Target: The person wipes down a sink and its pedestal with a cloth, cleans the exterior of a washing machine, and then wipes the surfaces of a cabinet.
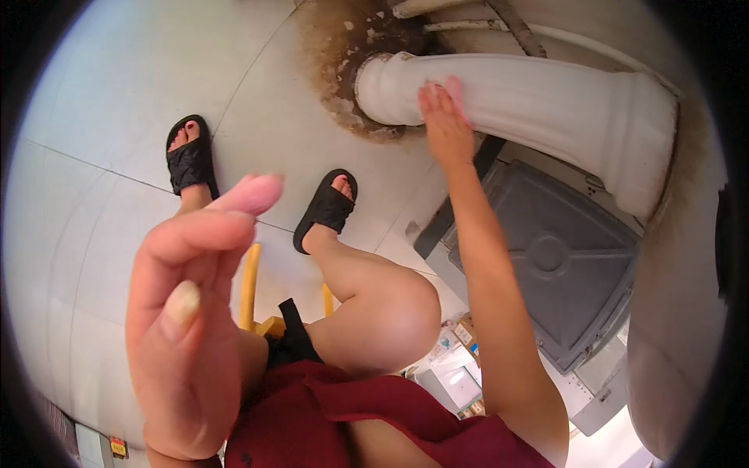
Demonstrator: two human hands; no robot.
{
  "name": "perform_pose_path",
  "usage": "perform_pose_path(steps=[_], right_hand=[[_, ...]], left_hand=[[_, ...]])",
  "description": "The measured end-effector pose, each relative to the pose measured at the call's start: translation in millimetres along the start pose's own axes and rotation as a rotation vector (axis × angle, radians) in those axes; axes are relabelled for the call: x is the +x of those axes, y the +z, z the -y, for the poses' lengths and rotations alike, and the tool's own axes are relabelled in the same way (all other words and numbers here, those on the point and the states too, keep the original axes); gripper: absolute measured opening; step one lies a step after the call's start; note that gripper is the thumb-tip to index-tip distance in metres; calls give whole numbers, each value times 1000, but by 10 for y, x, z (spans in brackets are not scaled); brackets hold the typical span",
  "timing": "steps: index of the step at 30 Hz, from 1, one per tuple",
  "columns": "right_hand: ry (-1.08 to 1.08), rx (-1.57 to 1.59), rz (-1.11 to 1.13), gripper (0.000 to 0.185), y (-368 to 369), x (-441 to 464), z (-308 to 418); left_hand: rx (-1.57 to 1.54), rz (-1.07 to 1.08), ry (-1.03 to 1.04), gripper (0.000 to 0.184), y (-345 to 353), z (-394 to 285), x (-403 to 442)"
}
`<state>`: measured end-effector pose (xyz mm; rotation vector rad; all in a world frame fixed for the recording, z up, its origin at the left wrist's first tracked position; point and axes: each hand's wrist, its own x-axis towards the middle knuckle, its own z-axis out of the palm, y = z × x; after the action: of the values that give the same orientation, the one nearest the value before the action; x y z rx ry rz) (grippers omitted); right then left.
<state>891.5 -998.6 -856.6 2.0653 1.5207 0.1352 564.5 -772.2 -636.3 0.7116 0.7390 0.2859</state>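
My right hand (449,129) reaches out and presses a small pink cloth or sponge (455,92) against a white, column-shaped pedestal (546,97). Most of the pink piece is hidden under the fingers, so its exact kind does not show. Close to the camera, my left hand (191,312) is raised with bent fingers and the thumb apart from them. Nothing shows in it, and it touches neither the pedestal nor the pink piece.
Brown staining and flaking surround the pedestal's foot (343,86). Pipes (468,26) run behind it. A grey-lidded bin (546,257) stands beside my right arm. My feet, in black sandals (191,160), rest on pale floor tiles (101,101). A yellow stool leg (250,288) shows below.
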Motion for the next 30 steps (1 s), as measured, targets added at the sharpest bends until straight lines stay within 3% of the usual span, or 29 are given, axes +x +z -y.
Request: perform_pose_path(steps=[2, 4, 6, 8, 9, 11, 14, 16, 18, 21, 25, 27, 30], right_hand=[[-59, 85, -184, 44, 134, 105, 204], [6, 210, -130, 46, 41, 73, 42], [263, -202, 142, 53, -1266, 105, -193], [436, -35, -201, 58, -1507, -237, -834], [432, -37, -183, 58, -1482, -290, -906], [275, -190, -402, 57, -1441, -397, -986], [253, -313, -266, 58, -1011, -143, -575], [159, -147, 76, 57, -742, 147, -115], [-49, -69, -89, 51, 129, 185, 157], [-117, 136, -55, 48, 726, 333, 598], [-15, 52, 7, 47, 602, 439, 745], [-139, -54, 152, 50, 504, 418, 559], [-63, -91, 127, 52, -315, 116, 206]], left_hand=[[-22, -19, -31, 44, 73, -54, 22], [-24, -9, -11, 45, 88, -81, 37], [-62, -22, 2, 46, 33, -84, 14], [-189, 10, 52, 48, -47, -54, -17], [-253, 29, 75, 49, -87, -39, -28], [-234, -21, 65, 48, -144, -65, -59], [-216, -26, 71, 46, -154, -74, -60], [-210, 0, 80, 45, -224, -26, -69], [-183, -77, 26, 44, -225, -69, -94], [-161, -58, 12, 42, -225, -124, -36], [-203, -99, 19, 40, -233, -116, -30], [-239, -82, -6, 39, -229, -134, -13], [-315, -161, -9, 35, -206, -129, 4]])
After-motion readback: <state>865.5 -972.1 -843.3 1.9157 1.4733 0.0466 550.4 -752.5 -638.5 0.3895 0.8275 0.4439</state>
